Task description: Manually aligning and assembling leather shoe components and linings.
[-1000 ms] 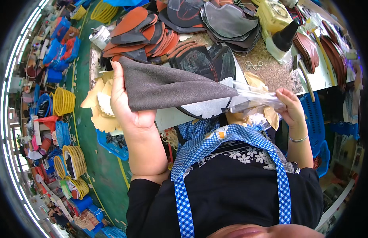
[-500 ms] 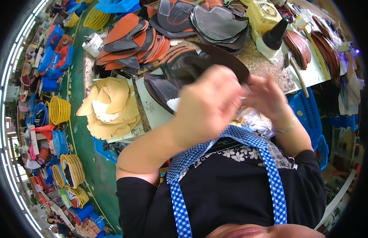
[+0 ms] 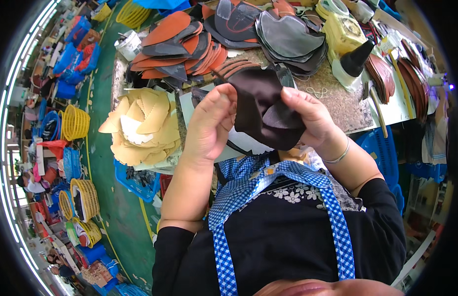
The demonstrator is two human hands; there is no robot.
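A dark brown, smooth piece of leather [image 3: 251, 106] is held up in front of my chest, with one part folded over on its right side. My left hand [image 3: 211, 118] grips its left edge, the fingers curled and partly hidden. At the opposite side, my right hand [image 3: 313, 113] pinches it with the thumb on top and the other fingers out of sight behind. Just beyond lies a stack of dark pieces with orange-brown edges [image 3: 238, 66], partly covered by the held piece. To the left of my left hand is a heap of pale tan cut pieces [image 3: 162, 140].
Stacks of orange and black pieces [image 3: 172, 49] and grey-black pieces [image 3: 293, 37] cover the bench's far side. A black cone-shaped nozzle [image 3: 357, 58], a yellowish container [image 3: 343, 32] and a white can [image 3: 128, 45] stand there too. Blue basket [image 3: 379, 153] at right; blue crate [image 3: 135, 182] below left.
My left hand has moved left and down, away from my right hand. The leather piece has come nearer and now spreads between both hands; the view has shifted slightly.
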